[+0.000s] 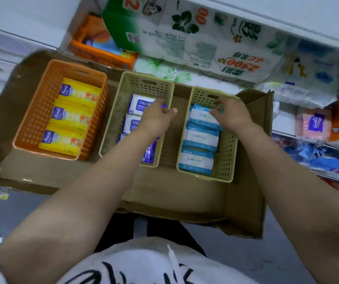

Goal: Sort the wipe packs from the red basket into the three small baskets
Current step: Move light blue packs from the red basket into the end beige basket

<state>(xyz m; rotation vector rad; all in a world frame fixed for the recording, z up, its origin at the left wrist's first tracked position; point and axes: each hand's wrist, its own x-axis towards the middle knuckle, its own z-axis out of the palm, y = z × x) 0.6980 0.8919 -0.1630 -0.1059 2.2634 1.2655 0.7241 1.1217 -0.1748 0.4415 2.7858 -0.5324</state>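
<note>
Three small baskets stand in a row on flattened cardboard. The orange basket (pixel 31 111) on the left holds three yellow wipe packs (pixel 70 115). In the middle beige basket (pixel 115 111) lie white-and-purple alcohol wipe packs (pixel 132 124); my left hand (pixel 157 117) reaches over them, fingers curled around the far pack (pixel 138 104). The right beige basket (pixel 227 152) holds three blue-and-white packs (pixel 200 138). My right hand (pixel 233 114) rests on the farthest blue-and-white pack (pixel 201 115), fingers over its far edge and thumb on top. The red basket is out of view.
The cardboard (pixel 174 193) has a raised flap (pixel 254 111) right of the baskets. Behind them, shelves carry large tissue and toilet-paper bundles (pixel 195 42) and an orange box (pixel 101 48). More packaged goods (pixel 316 128) fill the shelves at the right. Grey floor (pixel 17 212) lies at the lower left.
</note>
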